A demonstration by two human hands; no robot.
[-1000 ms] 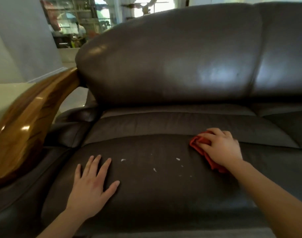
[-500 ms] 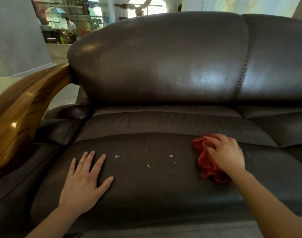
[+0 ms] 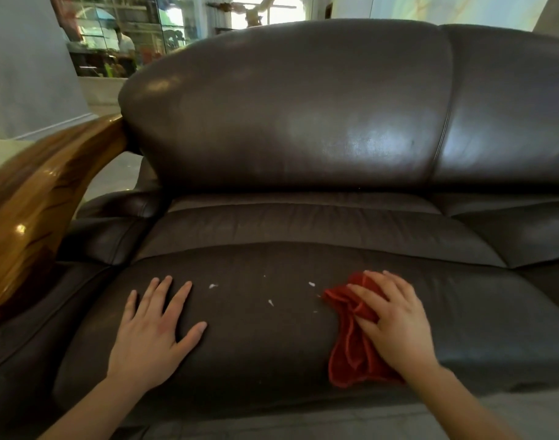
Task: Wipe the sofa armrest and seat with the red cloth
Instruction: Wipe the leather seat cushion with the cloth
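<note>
While left hand (image 3: 151,331) lies flat, right hand (image 3: 395,325) presses red cloth (image 3: 351,354)

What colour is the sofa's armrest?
The armrest is glossy golden-brown wood with darker grain streaks, seen in the head view.

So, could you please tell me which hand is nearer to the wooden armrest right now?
Left. The left hand lies flat on the seat at the end by the wooden armrest; the right hand presses the red cloth farther along, beyond the white crumbs.
</note>
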